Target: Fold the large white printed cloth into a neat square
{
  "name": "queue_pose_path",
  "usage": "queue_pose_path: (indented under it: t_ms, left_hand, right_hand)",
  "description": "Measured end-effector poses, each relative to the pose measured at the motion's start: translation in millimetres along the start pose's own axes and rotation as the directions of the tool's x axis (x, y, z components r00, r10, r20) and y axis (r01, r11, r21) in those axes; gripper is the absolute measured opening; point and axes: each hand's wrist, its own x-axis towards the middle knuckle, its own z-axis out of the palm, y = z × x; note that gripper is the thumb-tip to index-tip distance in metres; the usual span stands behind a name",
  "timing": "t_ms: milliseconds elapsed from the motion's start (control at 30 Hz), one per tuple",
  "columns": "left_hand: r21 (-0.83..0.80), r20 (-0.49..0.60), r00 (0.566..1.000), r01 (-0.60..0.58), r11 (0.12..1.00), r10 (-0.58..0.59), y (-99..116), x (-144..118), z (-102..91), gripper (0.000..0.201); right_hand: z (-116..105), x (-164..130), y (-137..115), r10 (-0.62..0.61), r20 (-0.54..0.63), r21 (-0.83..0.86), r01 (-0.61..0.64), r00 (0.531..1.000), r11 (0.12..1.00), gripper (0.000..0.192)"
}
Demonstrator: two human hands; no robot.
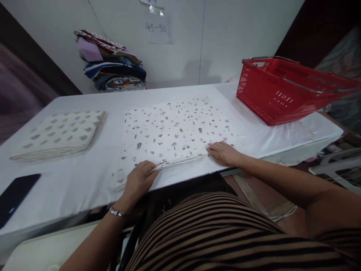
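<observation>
A white cloth (pixel 169 131) with small printed palm trees and other motifs lies flat in layers on the table. Its near edge is gripped by my left hand (pixel 141 175), fingers on top and thumb beneath. Farther right along that same edge, my right hand (pixel 224 153) pinches the layers near the corner. Between the two hands the edge lifts a little and shows several thicknesses. A second folded cloth (pixel 63 130), cream with leaf-like shapes, rests to the left.
A red plastic basket (pixel 282 92) stands at the right end of the white-covered table (pixel 93 180). A dark phone-like slab (pixel 18 195) lies at the left front. Behind, folded fabrics (pixel 113 64) are piled against the wall, beside a paper (pixel 158 30) marked "45-50".
</observation>
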Motion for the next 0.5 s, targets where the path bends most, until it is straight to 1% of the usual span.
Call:
queue_pose_path:
  t_ms: [100,200,300,367,400,500]
  left_hand:
    - [-0.026,0.073,0.994,0.085,0.996,-0.083,0.4,6.8,-4.3,0.022]
    - [-0.048,0.130,0.977,0.174,0.984,-0.167,0.7,14.4,-9.3,0.024]
    - [-0.065,0.190,0.962,0.210,0.975,-0.195,1.4,20.0,-14.4,0.026]
    - [-0.047,0.208,0.963,0.185,0.982,-0.172,2.2,20.9,-15.6,0.026]
    - [-0.023,0.205,0.968,0.150,0.988,-0.143,2.7,20.4,-15.0,0.026]
    - [0.109,0.160,0.987,-0.046,0.993,0.028,4.9,15.7,-9.3,0.022]
  right_hand:
    - [-2.8,1.9,1.0,-0.020,0.011,-0.027,0.020,1.000,0.999,0.023]
    - [0.4,4.0,2.8,-0.029,0.018,-0.046,0.029,0.999,0.999,0.022]
    - [5.2,5.2,8.1,0.000,0.008,0.004,0.000,1.000,1.000,0.023]
    - [6.6,4.5,14.8,0.049,-0.022,0.078,-0.048,0.999,0.996,0.024]
    - [6.7,3.6,18.6,0.071,-0.037,0.118,-0.066,0.997,0.991,0.026]
    - [5.4,-0.5,27.8,0.065,-0.028,0.209,-0.058,0.997,0.976,0.033]
